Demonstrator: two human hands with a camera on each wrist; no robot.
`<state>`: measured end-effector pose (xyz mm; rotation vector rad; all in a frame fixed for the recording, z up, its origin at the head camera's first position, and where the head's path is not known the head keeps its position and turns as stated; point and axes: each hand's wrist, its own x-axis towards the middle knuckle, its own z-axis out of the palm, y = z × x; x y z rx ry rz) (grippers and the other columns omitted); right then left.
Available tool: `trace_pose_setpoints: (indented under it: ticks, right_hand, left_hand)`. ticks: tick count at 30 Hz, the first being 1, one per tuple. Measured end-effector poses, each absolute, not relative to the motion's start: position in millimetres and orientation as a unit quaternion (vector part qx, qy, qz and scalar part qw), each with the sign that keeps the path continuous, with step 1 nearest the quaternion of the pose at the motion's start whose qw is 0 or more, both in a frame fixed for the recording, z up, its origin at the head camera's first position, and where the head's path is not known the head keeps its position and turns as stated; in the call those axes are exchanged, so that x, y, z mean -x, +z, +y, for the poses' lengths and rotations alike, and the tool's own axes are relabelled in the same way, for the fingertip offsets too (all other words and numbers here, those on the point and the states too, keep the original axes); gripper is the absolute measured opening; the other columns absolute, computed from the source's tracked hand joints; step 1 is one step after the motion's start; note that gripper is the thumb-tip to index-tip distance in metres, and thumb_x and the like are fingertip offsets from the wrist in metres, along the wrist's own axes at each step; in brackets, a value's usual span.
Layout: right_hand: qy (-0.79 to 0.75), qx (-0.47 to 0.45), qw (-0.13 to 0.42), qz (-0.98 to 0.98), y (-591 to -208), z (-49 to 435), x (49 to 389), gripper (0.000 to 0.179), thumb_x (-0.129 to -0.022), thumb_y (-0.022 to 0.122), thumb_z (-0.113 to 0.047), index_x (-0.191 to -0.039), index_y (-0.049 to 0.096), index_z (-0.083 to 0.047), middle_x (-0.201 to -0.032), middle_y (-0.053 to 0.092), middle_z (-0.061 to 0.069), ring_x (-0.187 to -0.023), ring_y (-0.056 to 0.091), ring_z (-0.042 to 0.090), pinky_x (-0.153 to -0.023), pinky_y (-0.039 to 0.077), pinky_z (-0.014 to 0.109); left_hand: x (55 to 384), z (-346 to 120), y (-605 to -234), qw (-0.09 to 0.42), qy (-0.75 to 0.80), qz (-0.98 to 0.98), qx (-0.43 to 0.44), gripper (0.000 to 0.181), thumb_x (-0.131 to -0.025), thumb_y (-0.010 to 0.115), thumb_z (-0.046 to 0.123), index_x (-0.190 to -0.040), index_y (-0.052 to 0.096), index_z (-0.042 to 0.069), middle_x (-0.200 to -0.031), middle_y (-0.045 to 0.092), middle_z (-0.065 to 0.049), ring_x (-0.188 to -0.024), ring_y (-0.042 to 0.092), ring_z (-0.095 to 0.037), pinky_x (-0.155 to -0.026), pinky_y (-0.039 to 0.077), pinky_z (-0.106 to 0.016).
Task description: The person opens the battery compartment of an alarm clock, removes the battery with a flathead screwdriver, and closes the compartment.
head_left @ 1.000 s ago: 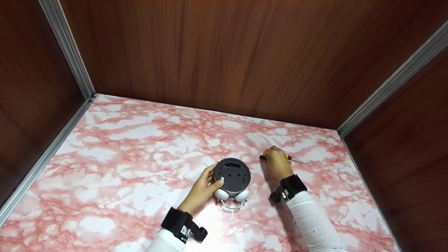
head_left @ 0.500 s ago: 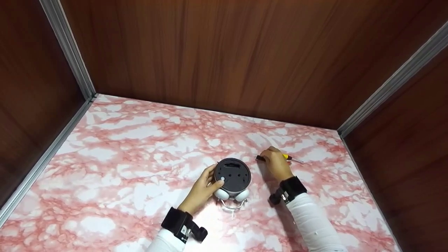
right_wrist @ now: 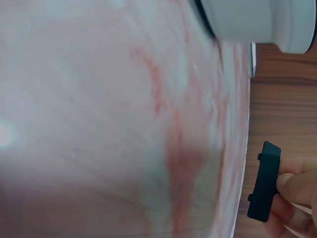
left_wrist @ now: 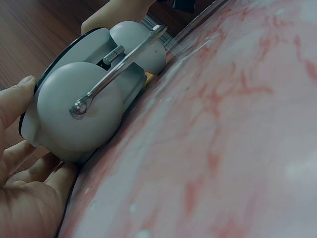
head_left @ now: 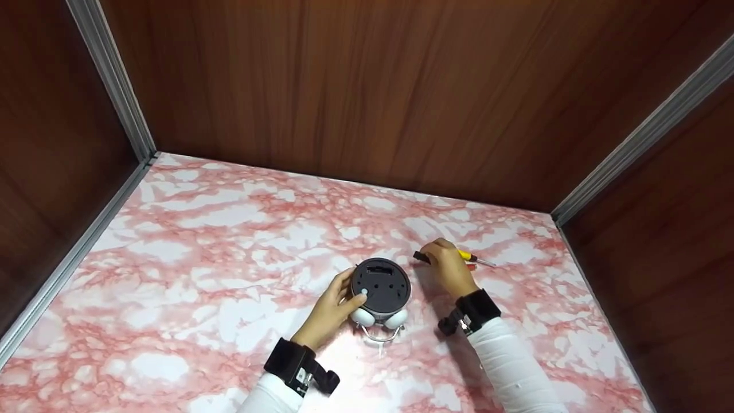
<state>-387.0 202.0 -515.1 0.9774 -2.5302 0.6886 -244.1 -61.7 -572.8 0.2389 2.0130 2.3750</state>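
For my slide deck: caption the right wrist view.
Right hand pinches a black tabbed cover; white clock partly visible.

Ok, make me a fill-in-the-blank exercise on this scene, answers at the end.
The left hand holds a clock with ____ white bells. The right hand pinches a small tabbed piece coloured ____. The screwdriver has a mostly ____ handle.
Missing words: two; black; yellow.
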Motion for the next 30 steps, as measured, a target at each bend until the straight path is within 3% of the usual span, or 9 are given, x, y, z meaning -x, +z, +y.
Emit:
trace_pose_setpoints:
  ticks: [9, 19, 30]
  right_hand:
    - [0.270, -0.354, 0.188, -0.876, -506, 188, 381, 0.019, -0.094, 0.059, 0.013, -0.098, 0.073, 0.000, -0.096, 0.064, 0.011, -0.092, 0.063, 0.028, -0.084, 0.054, 0.040]
    - [0.278, -0.383, 0.222, -0.852, -499, 175, 373, 0.019, -0.094, 0.061, 0.012, -0.102, 0.073, 0.000, -0.098, 0.065, 0.013, -0.094, 0.062, 0.029, -0.085, 0.054, 0.040]
    - [0.295, -0.403, 0.209, -0.841, -491, 157, 363, 0.019, -0.093, 0.064, 0.011, -0.101, 0.076, -0.002, -0.098, 0.064, 0.009, -0.094, 0.063, 0.025, -0.085, 0.054, 0.037]
  left_hand:
    - [243, -63, -572, 0.002, 0.754, 0.652, -0.082, 0.070, -0.100, 0.067, 0.021, -0.157, 0.031, 0.002, -0.156, 0.038, -0.024, -0.145, 0.034, -0.040, -0.117, 0.029, -0.050]
    - [245, -62, -572, 0.005, 0.752, 0.653, -0.086, 0.070, -0.100, 0.066, 0.019, -0.157, 0.029, 0.001, -0.156, 0.037, -0.026, -0.146, 0.033, -0.041, -0.118, 0.028, -0.049]
    - [245, -63, -574, -0.003, 0.745, 0.661, -0.084, 0.070, -0.100, 0.067, 0.020, -0.156, 0.031, 0.001, -0.154, 0.039, -0.027, -0.144, 0.036, -0.043, -0.117, 0.030, -0.049]
